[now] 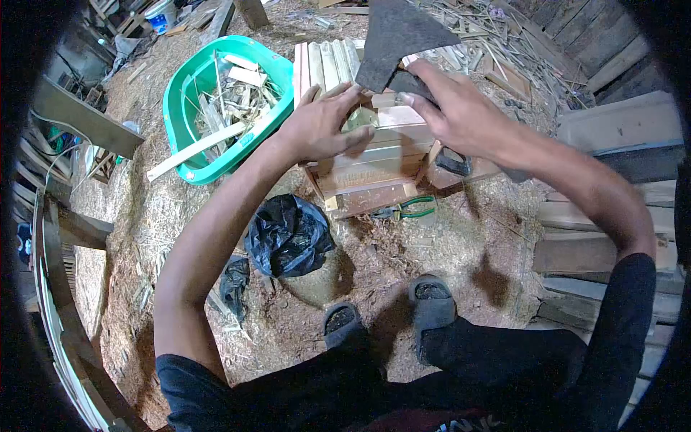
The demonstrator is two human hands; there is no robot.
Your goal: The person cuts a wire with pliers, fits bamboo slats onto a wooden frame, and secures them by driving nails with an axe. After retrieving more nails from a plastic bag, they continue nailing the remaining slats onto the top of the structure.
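Observation:
In my right hand [461, 108] is a hatchet [399, 43] with a broad dark blade, raised over a slatted wooden crate [378, 155]. The fingers close around it just behind the blade, and part of its handle is hidden by the hand. My left hand [324, 122] grips the crate's near top edge, fingers bent over the light slats [327, 61] and thumb along the near side. A small yellowish piece [363, 117] shows between that thumb and forefinger. Pliers with green handles [417, 207] lie on the ground at the foot of the crate.
A green tub [176, 108] of wood scraps stands left of the crate, one long strip [198, 150] across its rim. A black plastic bag [288, 234] sits nearer my feet. Stacked boards [576, 255] line the right. Sawdust and offcuts cover the ground.

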